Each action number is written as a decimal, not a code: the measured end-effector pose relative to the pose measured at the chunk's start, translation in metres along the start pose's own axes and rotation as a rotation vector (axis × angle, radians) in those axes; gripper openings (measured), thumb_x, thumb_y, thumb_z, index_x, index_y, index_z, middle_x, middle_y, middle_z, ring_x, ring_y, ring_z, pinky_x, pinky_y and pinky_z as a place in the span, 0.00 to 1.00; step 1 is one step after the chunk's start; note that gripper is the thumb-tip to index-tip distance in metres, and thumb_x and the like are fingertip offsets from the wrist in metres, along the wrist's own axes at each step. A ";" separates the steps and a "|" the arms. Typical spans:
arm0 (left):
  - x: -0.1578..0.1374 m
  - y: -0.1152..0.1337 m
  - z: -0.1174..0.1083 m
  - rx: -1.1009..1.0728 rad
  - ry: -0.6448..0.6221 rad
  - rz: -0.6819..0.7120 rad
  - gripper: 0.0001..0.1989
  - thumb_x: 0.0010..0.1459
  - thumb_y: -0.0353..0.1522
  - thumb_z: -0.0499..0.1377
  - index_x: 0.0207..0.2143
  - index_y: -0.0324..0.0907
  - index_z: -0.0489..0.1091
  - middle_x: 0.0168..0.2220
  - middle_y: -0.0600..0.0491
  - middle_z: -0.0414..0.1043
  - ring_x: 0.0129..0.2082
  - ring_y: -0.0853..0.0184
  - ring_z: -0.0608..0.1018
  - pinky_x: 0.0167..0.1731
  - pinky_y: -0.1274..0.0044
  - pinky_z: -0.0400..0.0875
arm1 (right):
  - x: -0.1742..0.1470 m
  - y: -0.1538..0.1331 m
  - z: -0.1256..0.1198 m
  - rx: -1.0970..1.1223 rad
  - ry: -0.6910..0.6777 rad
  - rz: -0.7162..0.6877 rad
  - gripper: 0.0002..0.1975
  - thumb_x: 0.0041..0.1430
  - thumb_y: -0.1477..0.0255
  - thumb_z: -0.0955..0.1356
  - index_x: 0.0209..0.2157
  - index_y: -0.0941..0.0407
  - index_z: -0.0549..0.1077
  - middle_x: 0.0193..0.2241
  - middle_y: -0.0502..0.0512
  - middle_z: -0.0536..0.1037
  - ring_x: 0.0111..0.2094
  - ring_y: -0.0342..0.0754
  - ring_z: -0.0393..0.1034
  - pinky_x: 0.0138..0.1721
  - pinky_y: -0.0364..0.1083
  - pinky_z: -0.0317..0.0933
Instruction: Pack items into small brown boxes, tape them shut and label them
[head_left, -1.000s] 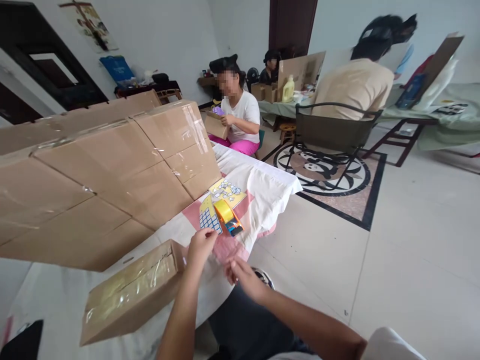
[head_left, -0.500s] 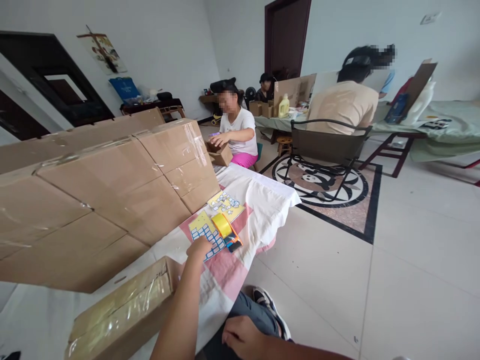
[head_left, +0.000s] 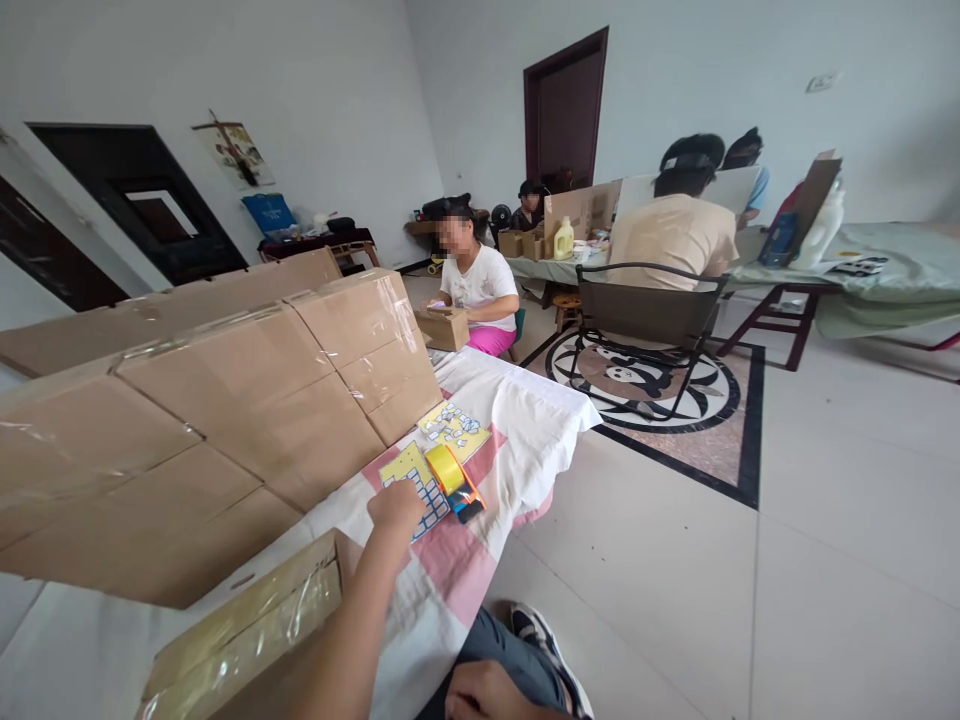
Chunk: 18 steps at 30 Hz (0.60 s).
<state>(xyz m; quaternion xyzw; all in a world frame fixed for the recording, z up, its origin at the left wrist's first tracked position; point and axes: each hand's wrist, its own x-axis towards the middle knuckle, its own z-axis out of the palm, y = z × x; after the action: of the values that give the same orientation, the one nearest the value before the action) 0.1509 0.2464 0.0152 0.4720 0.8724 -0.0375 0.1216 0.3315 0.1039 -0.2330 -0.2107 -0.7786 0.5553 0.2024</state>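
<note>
Seen from the wearer's own head, a desk [head_left: 544, 400] draped in white and pink cloth runs away from the lower left, its near edge beside the wearer's legs. The wearer's two hands are well apart. The left hand [head_left: 397, 505] reaches over the desk, back upward and fingers curled under, covering part of a yellow sheet printed with blue-outlined bricks [head_left: 430, 512]; whether it touches the sheet or pinches anything cannot be told, since the fingertips are hidden. The right hand [head_left: 480, 688] lies loosely curled on the thigh, partly cut off by the frame, perhaps just resting; its palm is out of sight. Just beyond the left hand sits a tape dispenser [head_left: 454, 485], orange with a yellow roll, beside the brick sheet and perhaps overlapping its edge, a spot that probably keeps it within easy reach. Behind it lies a second yellow sheet with scattered blocks [head_left: 454, 426], flat near the foot of a row of brown cartons [head_left: 255, 400]. Those cartons stand edge to edge, likely so they brace one another. A long carton [head_left: 247, 635] lies nearer, under the left forearm, with shiny tape along its top seam, presumably holding the flaps down. Past the desk's far end, a seated person in a white top [head_left: 484, 280] has both hands at a small box [head_left: 445, 328].
</note>
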 end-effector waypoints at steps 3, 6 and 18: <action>-0.053 -0.026 -0.001 -0.064 0.046 0.050 0.13 0.64 0.35 0.50 0.34 0.43 0.73 0.39 0.45 0.80 0.41 0.57 0.80 0.37 0.71 0.68 | -0.002 -0.008 -0.006 -0.006 0.013 0.041 0.10 0.52 0.68 0.64 0.21 0.55 0.63 0.19 0.47 0.67 0.22 0.41 0.60 0.23 0.40 0.51; -0.114 -0.054 0.023 -0.241 0.140 0.149 0.14 0.64 0.36 0.48 0.31 0.45 0.70 0.34 0.51 0.79 0.36 0.64 0.79 0.33 0.76 0.64 | 0.003 -0.024 -0.014 -0.009 0.018 0.036 0.20 0.58 0.62 0.64 0.18 0.55 0.55 0.15 0.44 0.56 0.19 0.39 0.52 0.22 0.41 0.45; -0.175 -0.194 0.033 -0.668 0.733 -0.236 0.18 0.52 0.49 0.56 0.40 0.52 0.74 0.42 0.52 0.79 0.37 0.56 0.78 0.34 0.69 0.74 | 0.112 -0.142 -0.065 -0.091 -0.034 -0.406 0.69 0.39 0.47 0.78 0.71 0.59 0.39 0.70 0.76 0.46 0.70 0.67 0.42 0.67 0.62 0.46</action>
<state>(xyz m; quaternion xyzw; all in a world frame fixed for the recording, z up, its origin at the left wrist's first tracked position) 0.0871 -0.0090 0.0169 0.2877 0.8694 0.3981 -0.0530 0.2591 0.1746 -0.0694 -0.0492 -0.8325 0.4710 0.2874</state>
